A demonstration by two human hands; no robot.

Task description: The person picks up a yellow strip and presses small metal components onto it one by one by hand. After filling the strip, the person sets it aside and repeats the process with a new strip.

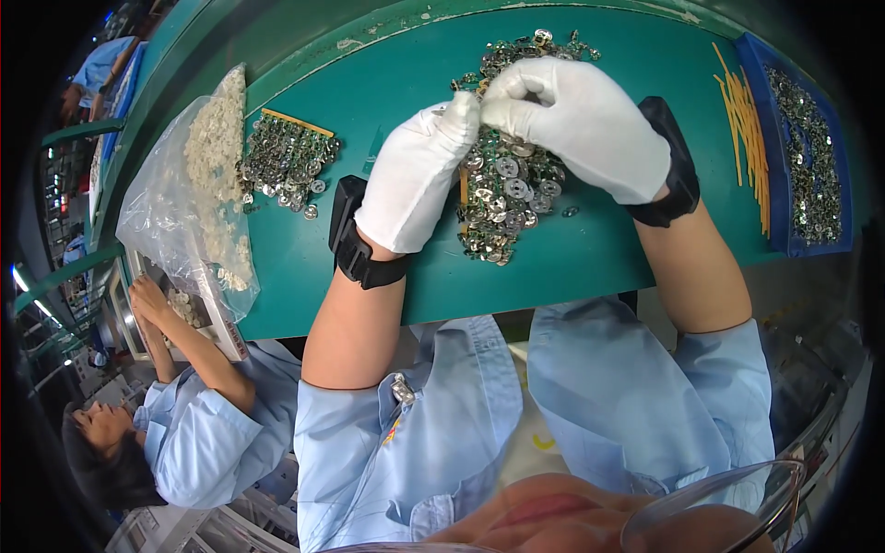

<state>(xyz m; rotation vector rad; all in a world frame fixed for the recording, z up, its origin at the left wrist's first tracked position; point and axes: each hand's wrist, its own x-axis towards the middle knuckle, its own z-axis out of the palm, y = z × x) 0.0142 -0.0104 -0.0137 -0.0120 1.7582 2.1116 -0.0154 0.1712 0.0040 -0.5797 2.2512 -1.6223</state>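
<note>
My left hand (415,175) and my right hand (595,124), both in white gloves with black bands on the wrists, meet over the far middle of the green table. Fingertips of both are pinched close together; whatever lies between them is too small or hidden to name. Below and behind them spreads a heap of small parts (512,189), round silver metal discs joined to little green boards. A strip with a yellowish edge shows at the heap's left side, partly covered by my left glove.
Left of my hands hangs a yellow strip (297,123) with rows of similar parts. A clear plastic bag (166,198) holds whitish pieces. Yellow sticks (745,138) lie at right beside a blue tray (779,184) of small metal parts. Another person (198,433) works at the lower left.
</note>
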